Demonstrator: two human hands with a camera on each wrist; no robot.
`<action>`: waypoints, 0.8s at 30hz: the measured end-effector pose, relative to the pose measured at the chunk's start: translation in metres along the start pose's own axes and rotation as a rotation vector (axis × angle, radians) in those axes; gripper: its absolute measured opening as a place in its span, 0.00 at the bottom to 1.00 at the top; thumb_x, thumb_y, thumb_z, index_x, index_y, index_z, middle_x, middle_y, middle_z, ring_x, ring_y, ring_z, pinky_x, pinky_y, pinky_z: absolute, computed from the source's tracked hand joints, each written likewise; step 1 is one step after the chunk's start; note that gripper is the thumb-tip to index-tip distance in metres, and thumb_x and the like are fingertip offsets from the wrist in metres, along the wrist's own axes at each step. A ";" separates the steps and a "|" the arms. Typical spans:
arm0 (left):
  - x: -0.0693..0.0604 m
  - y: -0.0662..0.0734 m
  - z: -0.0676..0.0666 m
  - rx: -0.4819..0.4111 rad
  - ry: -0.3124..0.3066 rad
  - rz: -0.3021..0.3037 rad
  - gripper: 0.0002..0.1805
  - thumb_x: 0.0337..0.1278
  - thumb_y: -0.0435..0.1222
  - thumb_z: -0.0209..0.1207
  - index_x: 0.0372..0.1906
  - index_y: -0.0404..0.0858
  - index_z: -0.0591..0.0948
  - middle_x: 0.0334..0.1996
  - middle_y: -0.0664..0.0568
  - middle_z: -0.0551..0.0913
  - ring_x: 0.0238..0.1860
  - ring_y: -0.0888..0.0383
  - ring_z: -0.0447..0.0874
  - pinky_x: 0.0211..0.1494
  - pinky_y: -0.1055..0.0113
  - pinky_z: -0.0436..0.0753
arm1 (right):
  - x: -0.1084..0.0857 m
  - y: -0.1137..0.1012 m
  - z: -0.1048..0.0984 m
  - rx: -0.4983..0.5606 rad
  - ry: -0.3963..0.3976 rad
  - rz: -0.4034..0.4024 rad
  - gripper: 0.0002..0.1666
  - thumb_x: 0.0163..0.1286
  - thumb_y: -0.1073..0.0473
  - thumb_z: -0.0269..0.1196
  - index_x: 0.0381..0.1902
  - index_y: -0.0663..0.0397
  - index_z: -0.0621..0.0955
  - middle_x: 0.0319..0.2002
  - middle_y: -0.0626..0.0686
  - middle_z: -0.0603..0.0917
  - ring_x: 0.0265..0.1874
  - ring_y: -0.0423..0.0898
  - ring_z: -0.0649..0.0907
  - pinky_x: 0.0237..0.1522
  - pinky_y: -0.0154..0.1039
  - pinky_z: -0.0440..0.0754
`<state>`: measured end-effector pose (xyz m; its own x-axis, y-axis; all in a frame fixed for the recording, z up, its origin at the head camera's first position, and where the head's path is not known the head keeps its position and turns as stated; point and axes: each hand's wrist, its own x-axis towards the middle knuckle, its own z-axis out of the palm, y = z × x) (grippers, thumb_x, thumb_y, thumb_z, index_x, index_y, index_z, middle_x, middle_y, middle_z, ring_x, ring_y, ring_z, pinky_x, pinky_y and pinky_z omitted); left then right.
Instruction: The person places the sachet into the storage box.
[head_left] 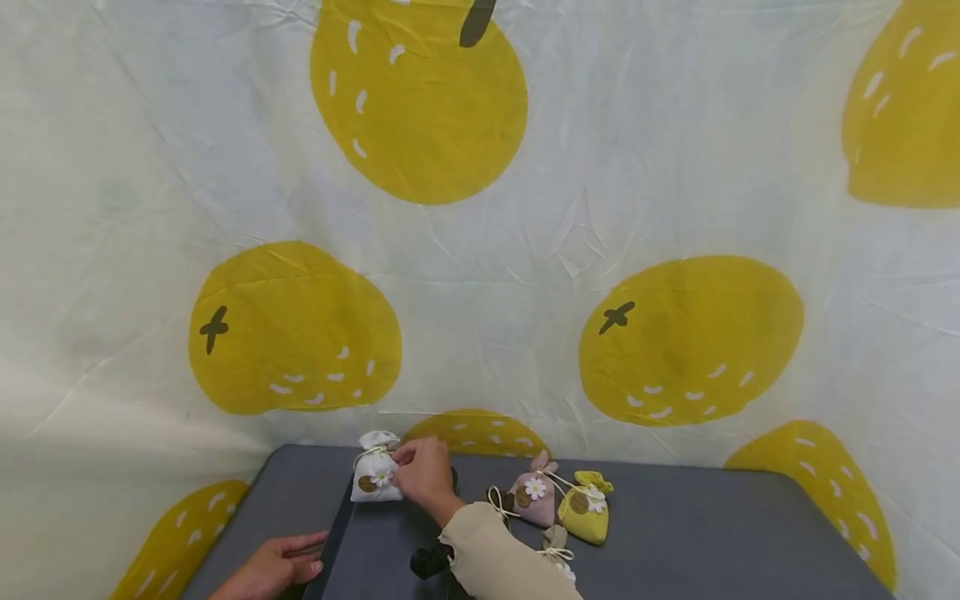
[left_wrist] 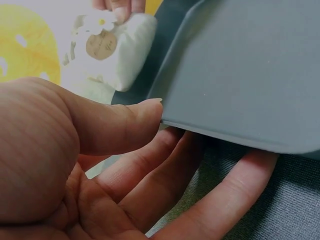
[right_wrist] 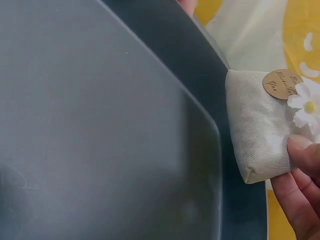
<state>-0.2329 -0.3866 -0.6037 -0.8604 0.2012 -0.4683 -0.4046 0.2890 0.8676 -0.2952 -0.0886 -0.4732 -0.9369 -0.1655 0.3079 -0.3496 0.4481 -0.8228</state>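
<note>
A white drawstring sachet (head_left: pixel 375 479) with a daisy and a round brown tag is pinched at its side by my right hand (head_left: pixel 429 475). In the right wrist view, the thumb lies on the front of the sachet (right_wrist: pixel 257 127) and the fingers go behind it, above the far rim of a dark grey tray (right_wrist: pixel 125 125). My left hand (head_left: pixel 273 567) is at the tray's left side. The left wrist view shows its thumb against the edge of the tray (left_wrist: pixel 240 75) and its fingers reaching beneath, holding the rim.
Right of the tray lie a pink sachet (head_left: pixel 534 496), a yellow sachet (head_left: pixel 587 517) and a grey-beige sachet (head_left: pixel 555 542), partly hidden by the right sleeve (head_left: pixel 506 554). A black object (head_left: pixel 430 562) shows by the cuff. A fruit-patterned cloth (head_left: pixel 480 333) hangs behind the dark table (head_left: pixel 712 533).
</note>
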 end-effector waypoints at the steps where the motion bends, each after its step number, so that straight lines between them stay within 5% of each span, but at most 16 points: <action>1: 0.000 0.000 0.000 0.003 0.001 -0.001 0.42 0.54 0.44 0.75 0.71 0.28 0.75 0.63 0.27 0.81 0.60 0.36 0.86 0.58 0.46 0.86 | 0.000 0.001 0.001 -0.005 0.004 -0.002 0.11 0.44 0.71 0.80 0.25 0.53 0.92 0.19 0.45 0.87 0.21 0.32 0.78 0.26 0.29 0.77; 6: -0.004 0.003 0.003 0.016 -0.001 0.005 0.37 0.61 0.41 0.72 0.71 0.28 0.75 0.64 0.28 0.81 0.60 0.37 0.86 0.57 0.47 0.87 | 0.000 0.004 0.006 -0.034 0.013 -0.013 0.10 0.45 0.70 0.80 0.25 0.51 0.92 0.19 0.44 0.87 0.21 0.31 0.77 0.26 0.28 0.77; 17: -0.003 0.006 0.007 0.017 0.007 -0.018 0.42 0.55 0.43 0.75 0.72 0.27 0.74 0.65 0.28 0.80 0.61 0.36 0.85 0.59 0.43 0.85 | -0.001 0.005 0.011 -0.058 0.051 -0.068 0.10 0.46 0.72 0.77 0.24 0.53 0.92 0.19 0.44 0.87 0.21 0.31 0.77 0.26 0.28 0.76; 24: -0.002 0.004 0.005 0.004 0.026 -0.016 0.43 0.54 0.43 0.75 0.72 0.28 0.74 0.65 0.27 0.79 0.62 0.35 0.84 0.60 0.42 0.84 | 0.000 0.009 0.011 -0.177 -0.056 -0.129 0.10 0.52 0.71 0.74 0.33 0.56 0.93 0.27 0.49 0.91 0.29 0.41 0.86 0.32 0.31 0.82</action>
<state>-0.2310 -0.3814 -0.6004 -0.8618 0.1718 -0.4773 -0.4170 0.2958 0.8594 -0.2983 -0.0944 -0.4861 -0.8848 -0.2776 0.3743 -0.4655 0.5663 -0.6802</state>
